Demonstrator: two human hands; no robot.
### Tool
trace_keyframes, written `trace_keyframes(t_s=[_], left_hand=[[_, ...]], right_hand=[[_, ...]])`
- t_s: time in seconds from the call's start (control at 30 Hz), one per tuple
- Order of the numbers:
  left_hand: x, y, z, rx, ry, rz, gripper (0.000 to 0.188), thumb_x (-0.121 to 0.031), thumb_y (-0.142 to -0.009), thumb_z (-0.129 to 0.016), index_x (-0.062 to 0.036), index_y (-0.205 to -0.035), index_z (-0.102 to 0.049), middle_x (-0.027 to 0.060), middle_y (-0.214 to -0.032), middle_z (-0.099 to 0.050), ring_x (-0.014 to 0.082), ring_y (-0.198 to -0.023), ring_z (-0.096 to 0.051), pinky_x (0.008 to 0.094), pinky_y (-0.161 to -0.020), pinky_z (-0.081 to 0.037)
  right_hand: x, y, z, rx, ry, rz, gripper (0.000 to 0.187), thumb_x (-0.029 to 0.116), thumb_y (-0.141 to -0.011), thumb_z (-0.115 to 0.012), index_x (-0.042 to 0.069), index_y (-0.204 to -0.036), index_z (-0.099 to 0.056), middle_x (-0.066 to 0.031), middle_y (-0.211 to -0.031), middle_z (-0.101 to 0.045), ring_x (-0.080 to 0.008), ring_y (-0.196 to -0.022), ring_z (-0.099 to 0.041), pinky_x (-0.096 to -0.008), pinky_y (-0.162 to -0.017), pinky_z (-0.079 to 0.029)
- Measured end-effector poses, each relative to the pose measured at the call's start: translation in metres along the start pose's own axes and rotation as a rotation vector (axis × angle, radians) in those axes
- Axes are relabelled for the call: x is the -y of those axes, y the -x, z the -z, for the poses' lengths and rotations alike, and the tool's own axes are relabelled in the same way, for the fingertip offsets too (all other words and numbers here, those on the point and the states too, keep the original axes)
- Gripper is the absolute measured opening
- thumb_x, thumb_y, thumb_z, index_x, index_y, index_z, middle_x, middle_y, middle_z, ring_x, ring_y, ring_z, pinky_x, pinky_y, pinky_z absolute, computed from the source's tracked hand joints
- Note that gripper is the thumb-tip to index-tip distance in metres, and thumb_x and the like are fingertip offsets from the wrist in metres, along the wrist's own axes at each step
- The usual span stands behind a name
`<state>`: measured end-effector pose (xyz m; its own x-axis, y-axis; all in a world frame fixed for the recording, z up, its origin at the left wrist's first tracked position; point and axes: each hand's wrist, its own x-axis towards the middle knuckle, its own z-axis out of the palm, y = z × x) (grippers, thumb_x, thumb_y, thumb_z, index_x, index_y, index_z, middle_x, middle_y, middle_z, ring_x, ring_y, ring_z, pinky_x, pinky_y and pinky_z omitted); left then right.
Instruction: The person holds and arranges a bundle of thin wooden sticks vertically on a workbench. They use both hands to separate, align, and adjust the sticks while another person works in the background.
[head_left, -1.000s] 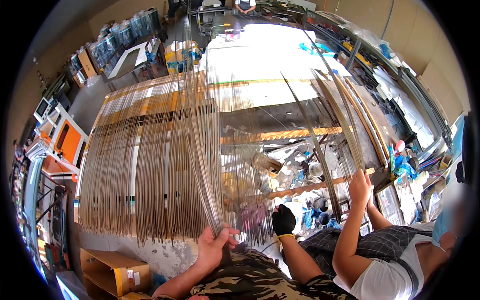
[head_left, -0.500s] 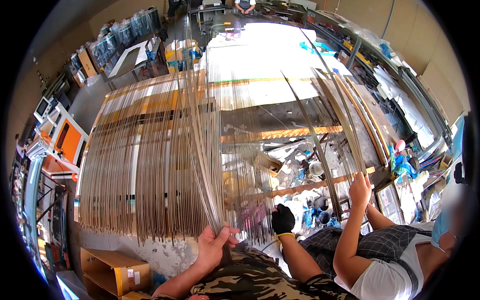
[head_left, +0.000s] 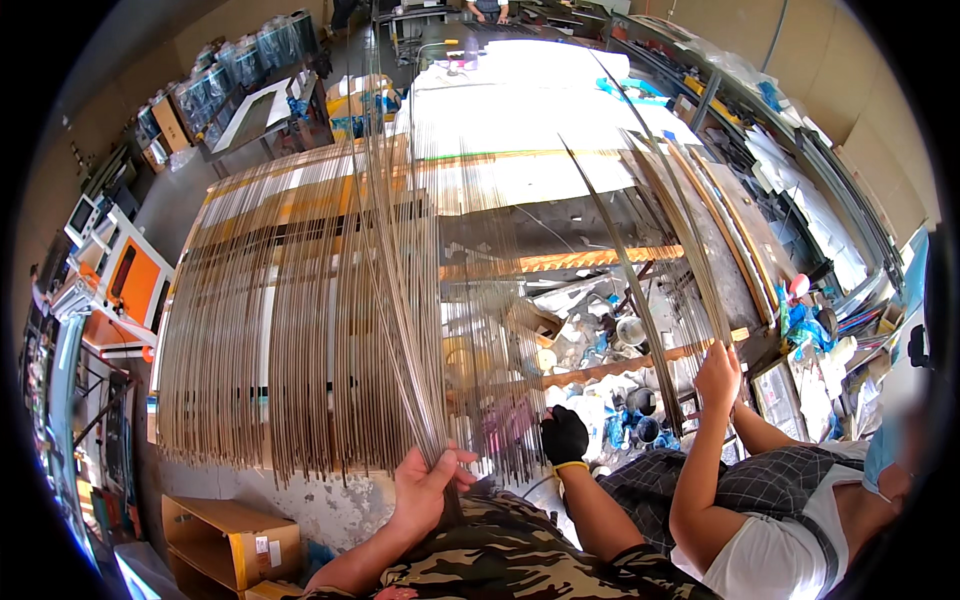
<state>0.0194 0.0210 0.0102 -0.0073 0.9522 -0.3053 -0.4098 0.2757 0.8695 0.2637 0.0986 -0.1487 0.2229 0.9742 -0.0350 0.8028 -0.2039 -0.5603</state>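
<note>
- Cardboard box, lower left of the frame; its contents cannot be told.
- Thin metal rods, long and brownish, fan across the left-centre desk.
- Left hand grip wraps the rods' lower ends.
- Gloved right hand: grip cannot be told.

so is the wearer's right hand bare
No, the right hand wears a black glove with a yellow cuff, while the left hand gripping the thin metal rods is bare.

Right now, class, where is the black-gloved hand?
In the head view, the black-gloved hand is low and just right of centre, at the lower ends of the thin rods, between the bare left hand and a co-worker's raised hand.
</note>
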Motion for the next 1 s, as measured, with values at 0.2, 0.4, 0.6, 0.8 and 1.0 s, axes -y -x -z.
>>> trace_keyframes(t_s=[0.2, 0.4, 0.6, 0.8, 1.0], left_hand=[[0.004, -0.001, 0.001, -0.026, 0.016, -0.055, 0.021, -0.014, -0.097, -0.054, -0.0021, -0.114, -0.051, 0.0131, -0.099, -0.067, 0.0163, -0.078, -0.064, 0.0301, -0.068, -0.053], [-0.007, -0.001, -0.012, -0.031, 0.063, 0.073, 0.022, -0.012, -0.098, -0.051, 0.0009, -0.116, -0.048, 0.016, -0.105, -0.066, 0.0195, -0.085, -0.064, 0.0306, -0.074, -0.056], [0.001, -0.002, -0.015, -0.017, 0.002, 0.022, 0.02, -0.014, -0.097, -0.054, -0.0007, -0.112, -0.052, 0.0145, -0.103, -0.068, 0.0211, -0.093, -0.065, 0.034, -0.082, -0.053], [0.01, -0.01, -0.018, 0.037, 0.009, -0.098, 0.022, -0.014, -0.098, -0.052, 0.0001, -0.114, -0.05, 0.0149, -0.103, -0.067, 0.0183, -0.09, -0.066, 0.0309, -0.079, -0.053], [0.005, -0.006, -0.017, 0.045, -0.091, -0.03, 0.024, -0.016, -0.098, -0.052, 0.0004, -0.115, -0.05, 0.0126, -0.102, -0.068, 0.0134, -0.07, -0.064, 0.0258, -0.063, -0.051]], right_hand=[[0.045, 0.027, 0.033, -0.202, -0.102, 0.334, 0.02, 0.022, -0.084, -0.067, 0.006, -0.097, -0.068, -0.0128, -0.084, -0.066, -0.0307, -0.084, -0.065, -0.038, -0.074, -0.051], [0.14, 0.09, 0.092, 0.562, -0.633, 0.427, 0.025, 0.026, -0.087, -0.066, 0.002, -0.095, -0.067, -0.0149, -0.082, -0.066, -0.0294, -0.074, -0.066, -0.0353, -0.066, -0.05], [0.145, 0.092, 0.102, 0.51, -0.522, 0.312, 0.022, 0.025, -0.088, -0.065, 0.003, -0.094, -0.066, -0.0145, -0.075, -0.066, -0.0313, -0.071, -0.066, -0.0368, -0.063, -0.05], [0.134, 0.099, 0.097, 0.273, -0.638, 0.1, 0.016, 0.019, -0.092, -0.057, 0.004, -0.093, -0.062, -0.0096, -0.073, -0.061, -0.0243, -0.064, -0.059, -0.0339, -0.059, -0.047], [0.108, 0.074, 0.069, 0.083, -0.934, -0.02, 0.017, 0.012, -0.097, -0.053, 0.002, -0.109, -0.059, 0.0021, -0.073, -0.054, -0.0048, -0.054, -0.046, -0.0198, -0.049, -0.038]])
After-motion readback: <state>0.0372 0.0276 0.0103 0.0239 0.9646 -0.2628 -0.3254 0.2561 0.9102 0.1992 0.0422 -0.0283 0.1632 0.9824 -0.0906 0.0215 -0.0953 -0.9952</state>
